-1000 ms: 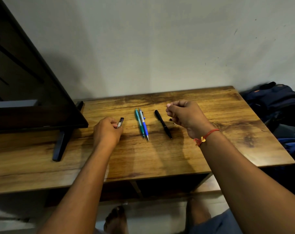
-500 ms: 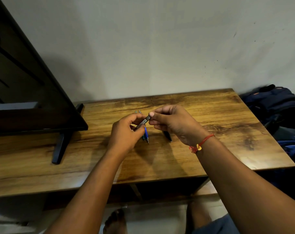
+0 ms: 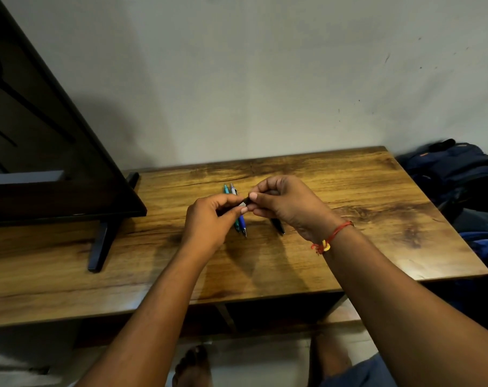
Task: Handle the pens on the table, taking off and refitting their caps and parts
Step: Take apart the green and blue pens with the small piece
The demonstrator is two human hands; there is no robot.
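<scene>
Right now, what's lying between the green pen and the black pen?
The blue pen, close beside the green pen, in the head view. Nearer the black pen, the visible table is bare.

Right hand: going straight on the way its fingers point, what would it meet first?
Probably the left hand, whose fingertips pinch the same small dark pen part right beside those of the right hand. Both seem level above the table, though depth is unclear.

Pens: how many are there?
4. A teal pen and a blue pen lie side by side on the table; a black pen lies partly behind the right hand; that hand and the left hand pinch a dark pen. The hands might hide more.
</scene>
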